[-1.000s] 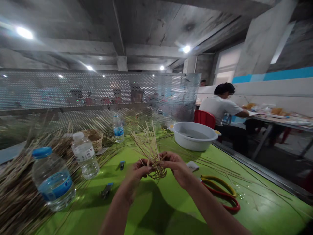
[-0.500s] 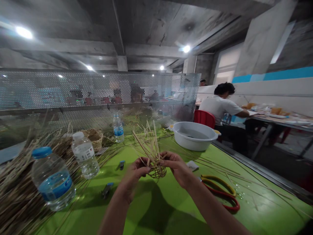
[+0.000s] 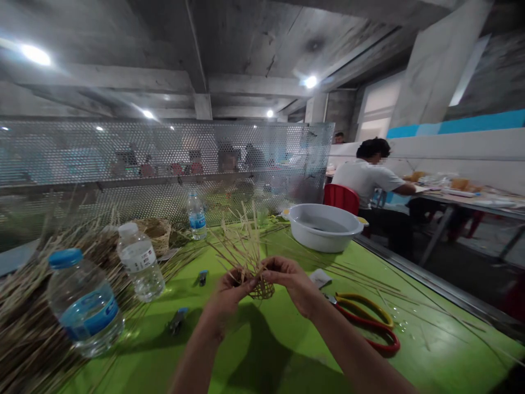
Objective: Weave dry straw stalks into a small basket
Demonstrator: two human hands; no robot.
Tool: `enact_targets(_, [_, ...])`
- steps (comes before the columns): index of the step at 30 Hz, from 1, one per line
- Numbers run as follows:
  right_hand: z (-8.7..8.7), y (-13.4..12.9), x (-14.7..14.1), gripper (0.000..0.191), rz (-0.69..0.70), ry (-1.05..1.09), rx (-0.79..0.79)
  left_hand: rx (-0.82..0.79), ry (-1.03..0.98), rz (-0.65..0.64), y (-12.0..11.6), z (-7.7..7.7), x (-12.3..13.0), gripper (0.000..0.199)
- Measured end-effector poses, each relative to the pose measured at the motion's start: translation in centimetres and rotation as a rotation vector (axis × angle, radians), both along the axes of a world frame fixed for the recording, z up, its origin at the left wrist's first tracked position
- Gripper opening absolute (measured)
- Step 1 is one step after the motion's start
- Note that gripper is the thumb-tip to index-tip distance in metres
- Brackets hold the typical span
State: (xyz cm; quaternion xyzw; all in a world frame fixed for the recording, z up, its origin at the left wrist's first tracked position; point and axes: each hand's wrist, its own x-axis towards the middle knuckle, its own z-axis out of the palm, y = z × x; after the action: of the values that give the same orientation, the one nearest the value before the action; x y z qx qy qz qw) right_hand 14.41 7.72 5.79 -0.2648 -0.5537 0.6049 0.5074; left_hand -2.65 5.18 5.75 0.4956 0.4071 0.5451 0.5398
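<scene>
A small, partly woven basket point(image 3: 262, 290) with long straw-coloured strips fanning up from its rim is held above the green table point(image 3: 197, 350). My left hand point(image 3: 234, 287) pinches its left side, thumb in front. On the right side, the thumb and fingers of my right hand point(image 3: 287, 276) are closed on the rim where the strips rise. The fingertips hide part of the weave. Scissors point(image 3: 367, 323) with one yellow and one red handle lie right of my right forearm. Two small clips point(image 3: 203, 277) with blue ends rest left of my left hand.
Water bottles point(image 3: 88, 306) stand on the left beside a heap of loose strips point(image 3: 24, 317) and a woven basket point(image 3: 156, 232). A white basin point(image 3: 326, 227) holds water at the back right. Behind is a perforated metal screen point(image 3: 164, 158). A seated person point(image 3: 369, 178) is at another table.
The basket and its strips have tilted and shifted slightly left, with both hands still on it. My left fingers have moved a little along the rim. The view has turned slightly.
</scene>
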Motion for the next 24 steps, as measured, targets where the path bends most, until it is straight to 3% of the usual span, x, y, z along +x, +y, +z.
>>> enact_targets(11, [0.0, 0.03, -0.27, 0.027, -0.053, -0.039, 0.046, -0.025, -0.028, 0.047, -0.06, -0.31, -0.49, 0.026])
enact_targets(24, [0.09, -0.32, -0.41, 0.028, -0.05, -0.055, 0.044, -0.029, -0.029, 0.011, -0.2, 0.01, -0.32, 0.025])
